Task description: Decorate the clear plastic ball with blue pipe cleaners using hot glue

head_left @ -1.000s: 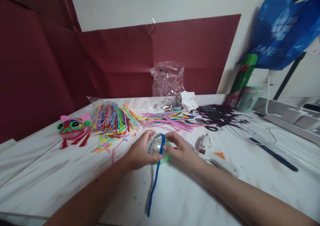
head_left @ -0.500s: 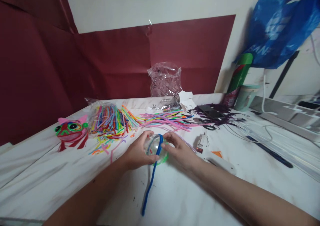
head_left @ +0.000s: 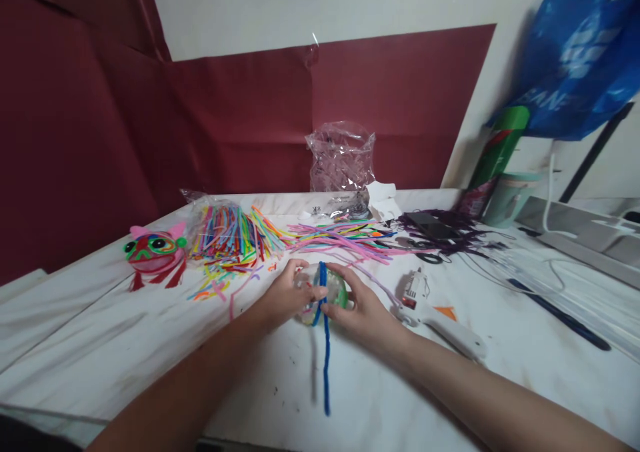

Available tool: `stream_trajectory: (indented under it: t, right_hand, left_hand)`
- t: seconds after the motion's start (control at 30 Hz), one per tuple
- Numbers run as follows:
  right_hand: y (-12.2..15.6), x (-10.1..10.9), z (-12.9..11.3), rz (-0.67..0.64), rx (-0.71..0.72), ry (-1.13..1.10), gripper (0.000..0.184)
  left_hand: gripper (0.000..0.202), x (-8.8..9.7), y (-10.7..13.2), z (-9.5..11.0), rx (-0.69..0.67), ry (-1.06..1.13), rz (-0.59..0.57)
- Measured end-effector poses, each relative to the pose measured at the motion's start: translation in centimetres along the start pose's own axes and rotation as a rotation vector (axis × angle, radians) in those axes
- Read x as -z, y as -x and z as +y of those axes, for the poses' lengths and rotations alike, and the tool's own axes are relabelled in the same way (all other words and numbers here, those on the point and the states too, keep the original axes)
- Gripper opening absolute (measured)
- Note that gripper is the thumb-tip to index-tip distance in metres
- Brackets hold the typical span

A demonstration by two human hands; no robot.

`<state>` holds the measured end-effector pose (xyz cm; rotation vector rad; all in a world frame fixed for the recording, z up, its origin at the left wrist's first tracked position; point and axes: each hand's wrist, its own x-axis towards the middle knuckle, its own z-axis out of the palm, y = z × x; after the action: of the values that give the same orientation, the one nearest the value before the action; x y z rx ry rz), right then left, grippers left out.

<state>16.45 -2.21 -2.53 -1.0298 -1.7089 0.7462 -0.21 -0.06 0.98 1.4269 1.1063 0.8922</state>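
Between my two hands is a clear round plastic ball [head_left: 334,283] with a green strip along its right side. A blue pipe cleaner [head_left: 327,365] wraps over its middle, and the loose tail hangs down toward me. My left hand [head_left: 293,291] grips the ball's left side, its thumb pressing the pipe cleaner on the front. My right hand [head_left: 357,302] curls around the right side, with the thumb near the blue strand. Part of the ball is hidden behind the fingers.
Left stands a decorated pink and red animal figure [head_left: 154,255]. Behind lie a bag of colourful pipe cleaners [head_left: 220,232] and loose ones [head_left: 345,239]. On the right are a glue gun [head_left: 450,332], scissors [head_left: 429,257], a phone [head_left: 427,225] and a cup [head_left: 510,199].
The ball has turned in my hands, and the blue tail now hangs nearly straight down instead of slanting left. More of the glue gun shows, and the whole view has shifted slightly.
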Motion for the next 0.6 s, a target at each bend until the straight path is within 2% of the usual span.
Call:
stream_trajectory:
  t: [0.17,0.3,0.47,0.6]
  right_hand:
    - [-0.1,-0.2,0.5,0.002,0.002,-0.032,0.061]
    - [-0.1,0.1,0.1,-0.035,-0.014,-0.048,0.063]
    - [-0.1,1.0,-1.2,-0.101,-0.102,-0.028,0.051]
    - [-0.1,1.4,-1.1,-0.087,-0.143,-0.006,0.054]
  left_hand:
    - [0.047,0.2,0.0,0.2,0.022,-0.038,0.019]
    - [0.046,0.2,-0.1,0.4,0.053,-0.029,0.032]
    - [0.041,0.2,-0.1,0.7,0.079,-0.03,0.011]
    - [0.042,0.6,-0.3,0.5,0.132,-0.008,0.008]
